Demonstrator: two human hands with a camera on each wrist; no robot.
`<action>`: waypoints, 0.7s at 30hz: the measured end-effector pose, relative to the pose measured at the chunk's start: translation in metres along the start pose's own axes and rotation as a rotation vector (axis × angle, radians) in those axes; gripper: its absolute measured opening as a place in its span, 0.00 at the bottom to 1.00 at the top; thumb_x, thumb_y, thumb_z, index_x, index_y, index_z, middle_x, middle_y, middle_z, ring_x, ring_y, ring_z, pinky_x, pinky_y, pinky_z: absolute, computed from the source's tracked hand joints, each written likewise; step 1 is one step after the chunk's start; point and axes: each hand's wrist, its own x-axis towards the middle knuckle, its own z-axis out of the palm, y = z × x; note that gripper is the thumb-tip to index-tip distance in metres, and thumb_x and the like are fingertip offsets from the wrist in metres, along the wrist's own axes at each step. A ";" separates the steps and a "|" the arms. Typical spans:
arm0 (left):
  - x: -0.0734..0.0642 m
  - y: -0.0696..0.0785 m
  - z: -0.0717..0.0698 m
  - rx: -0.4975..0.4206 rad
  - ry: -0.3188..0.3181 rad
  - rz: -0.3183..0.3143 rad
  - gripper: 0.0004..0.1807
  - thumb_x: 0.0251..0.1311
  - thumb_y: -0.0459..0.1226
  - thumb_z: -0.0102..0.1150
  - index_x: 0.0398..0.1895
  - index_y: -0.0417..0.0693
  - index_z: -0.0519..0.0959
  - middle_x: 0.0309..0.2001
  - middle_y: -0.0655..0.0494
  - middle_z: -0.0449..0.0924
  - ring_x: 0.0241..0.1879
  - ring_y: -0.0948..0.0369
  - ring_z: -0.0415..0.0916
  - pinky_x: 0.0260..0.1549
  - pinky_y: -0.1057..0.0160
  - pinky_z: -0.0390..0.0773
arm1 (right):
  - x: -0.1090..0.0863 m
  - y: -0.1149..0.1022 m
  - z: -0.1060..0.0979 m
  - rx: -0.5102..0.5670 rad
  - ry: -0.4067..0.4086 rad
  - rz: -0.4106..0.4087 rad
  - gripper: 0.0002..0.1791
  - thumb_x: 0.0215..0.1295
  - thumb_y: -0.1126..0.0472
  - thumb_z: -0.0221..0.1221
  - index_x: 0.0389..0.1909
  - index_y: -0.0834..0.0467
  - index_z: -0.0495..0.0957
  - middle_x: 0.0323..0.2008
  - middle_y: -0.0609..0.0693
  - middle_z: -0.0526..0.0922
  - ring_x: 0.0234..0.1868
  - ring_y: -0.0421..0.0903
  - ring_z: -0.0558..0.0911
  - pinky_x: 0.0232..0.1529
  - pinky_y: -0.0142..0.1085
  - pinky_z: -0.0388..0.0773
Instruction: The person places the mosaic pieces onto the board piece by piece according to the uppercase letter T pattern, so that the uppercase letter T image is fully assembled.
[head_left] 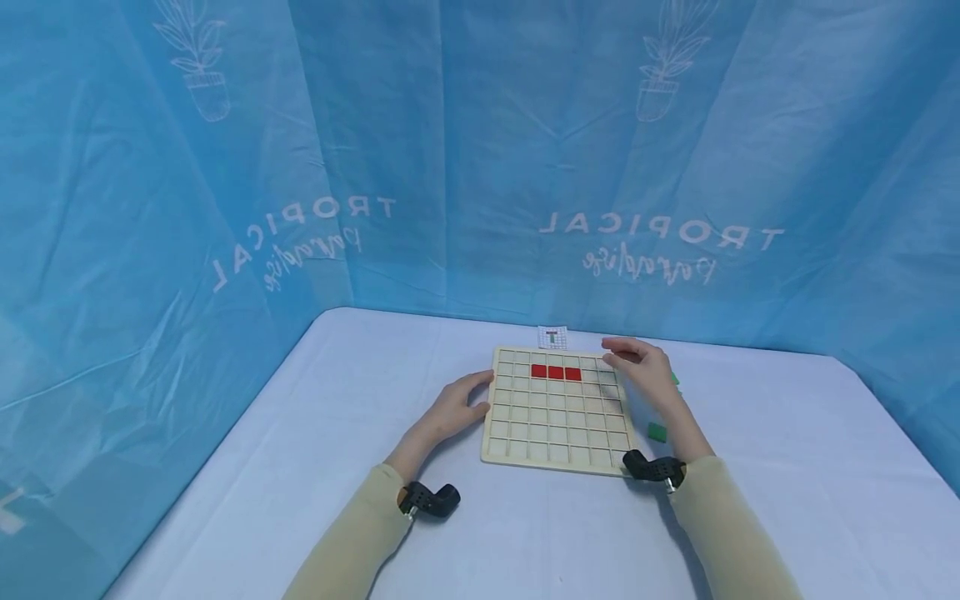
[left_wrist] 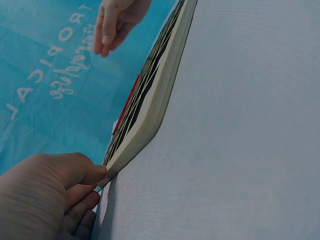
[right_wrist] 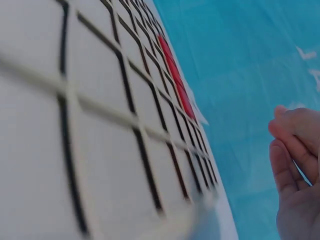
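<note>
A pale wooden grid board (head_left: 558, 425) lies flat on the white table. Three red square tiles (head_left: 556, 372) fill neighbouring cells in a row near its far side. My left hand (head_left: 452, 407) rests against the board's left edge, its fingertips and thumb touching the rim. Over the far right corner of the board hovers my right hand (head_left: 641, 367), with its fingers loosely bent; the right wrist view shows thumb and fingers close together and no tile between them. Right of the board lies a green tile (head_left: 657, 432). More green (head_left: 675, 379) shows partly behind the right hand.
A small card (head_left: 552, 337) with a printed grid and a red and green T shape lies just beyond the board. Blue curtains (head_left: 495, 167) with mirrored lettering stand behind and at the left of the white table (head_left: 525, 533).
</note>
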 end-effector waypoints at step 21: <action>0.001 0.000 0.000 -0.006 -0.003 -0.027 0.31 0.61 0.34 0.57 0.68 0.43 0.63 0.67 0.50 0.64 0.68 0.55 0.56 0.67 0.56 0.56 | -0.017 0.052 -0.079 -0.122 0.013 0.171 0.26 0.66 0.52 0.57 0.61 0.61 0.71 0.57 0.60 0.74 0.57 0.54 0.71 0.59 0.48 0.70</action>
